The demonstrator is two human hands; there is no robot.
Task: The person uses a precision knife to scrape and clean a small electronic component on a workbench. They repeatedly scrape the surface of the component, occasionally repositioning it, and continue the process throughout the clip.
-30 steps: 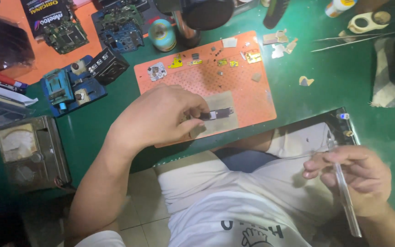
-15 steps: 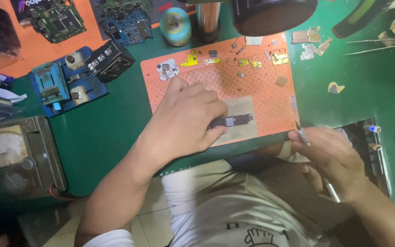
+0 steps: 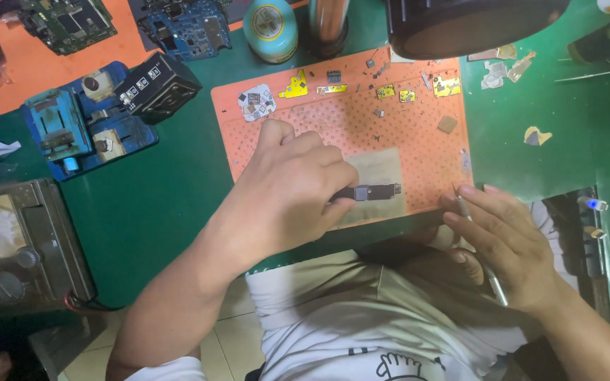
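My left hand (image 3: pixel 287 190) rests on the orange perforated work mat (image 3: pixel 418 134) and pinches a small dark, narrow component (image 3: pixel 374 191) that lies on a grey patch of the mat. My right hand (image 3: pixel 506 243) is at the mat's near right corner, over the bench edge. It holds a thin metal tool (image 3: pixel 494 282), like tweezers, whose tip points up toward the mat. Small yellow and dark parts (image 3: pixel 388 91) are scattered along the mat's far edge.
A blue holding fixture (image 3: pixel 72 134) with a black block (image 3: pixel 158 86) stands left of the mat. Circuit boards (image 3: pixel 185 25) lie at the back. A round teal tin (image 3: pixel 270 28) and a large black object (image 3: pixel 474 25) are behind the mat. An analog meter (image 3: pixel 8 243) sits at the left.
My right hand with the tool has risen from my lap to the mat's near right corner. My left hand stays on the small component. The view has shifted closer.
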